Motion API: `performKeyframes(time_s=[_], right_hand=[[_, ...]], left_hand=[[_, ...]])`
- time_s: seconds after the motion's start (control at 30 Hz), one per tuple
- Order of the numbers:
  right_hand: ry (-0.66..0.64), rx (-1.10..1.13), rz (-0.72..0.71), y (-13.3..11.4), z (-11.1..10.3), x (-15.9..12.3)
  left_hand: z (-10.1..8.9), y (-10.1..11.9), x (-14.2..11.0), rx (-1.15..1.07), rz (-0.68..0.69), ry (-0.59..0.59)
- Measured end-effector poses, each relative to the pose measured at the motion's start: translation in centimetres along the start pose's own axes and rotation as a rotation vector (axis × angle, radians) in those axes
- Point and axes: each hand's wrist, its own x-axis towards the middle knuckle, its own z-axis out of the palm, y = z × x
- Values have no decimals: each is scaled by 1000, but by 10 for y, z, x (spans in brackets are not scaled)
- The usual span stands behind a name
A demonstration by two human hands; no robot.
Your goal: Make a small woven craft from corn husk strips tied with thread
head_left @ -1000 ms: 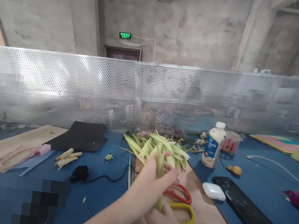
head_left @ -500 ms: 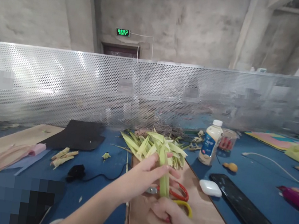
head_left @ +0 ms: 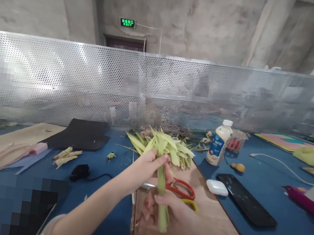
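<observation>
Between both hands I hold a long, folded strip of pale green corn husk (head_left: 163, 220) upright over a wooden board. My left hand (head_left: 150, 168) pinches it higher up, thumb against fingers. Lower down, my right hand (head_left: 181, 209) has its thumb on the strip and its fingers behind it; the loose end hangs below. Just beyond lies a heap of corn husks (head_left: 180, 149). Scissors with red handles (head_left: 185, 188) rest on the board beside my hands, partly covered. A yellow handle (head_left: 191, 204) shows near my right hand.
The board (head_left: 212, 221) lies on a blue table. To the right are a bottle (head_left: 219, 143), a white case (head_left: 217, 187), a black phone (head_left: 247, 200) and a purple tool (head_left: 306, 202). Black sheet (head_left: 78, 134) and husk bits (head_left: 66, 156) lie left. A perforated metal screen (head_left: 92, 82) stands behind.
My right hand has loosened from a fist round the strip's lower end, which now hangs out below it. My left fingers have closed on the strip. The view has tilted down slightly.
</observation>
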Motion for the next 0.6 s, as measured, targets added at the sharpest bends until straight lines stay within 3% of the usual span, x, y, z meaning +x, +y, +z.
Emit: performKeyframes(time_s=[0.3, 0.6], right_hand=[[260, -232, -33, 1, 1, 6], [438, -336, 63, 15, -2, 11]], left_hand=[[-7, 13, 0, -27, 78, 14], [2, 2, 2, -50, 134, 53]])
